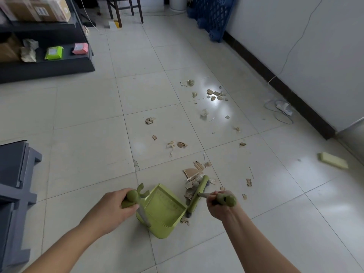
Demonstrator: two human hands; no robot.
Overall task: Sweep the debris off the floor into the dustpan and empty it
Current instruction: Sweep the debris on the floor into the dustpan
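A green dustpan [163,211] stands on the tiled floor just in front of me, its mouth facing right. My left hand [114,207] grips the green top of its upright handle. My right hand [218,205] grips the green end of the broom handle. The green broom head [197,194] lies right beside the dustpan's mouth, with a heap of cardboard scraps [194,174] against it. More bits of cardboard and crumpled paper [215,94] are scattered across the tiles farther away, up to the bright glare spot.
A dark shelf unit [47,67] with parcels stands at the far left, a grey rack [13,194] at the near left. A blue pallet [212,16] leans on the right wall. A power strip with cable [283,109] and a yellow sponge [332,160] lie near the wall.
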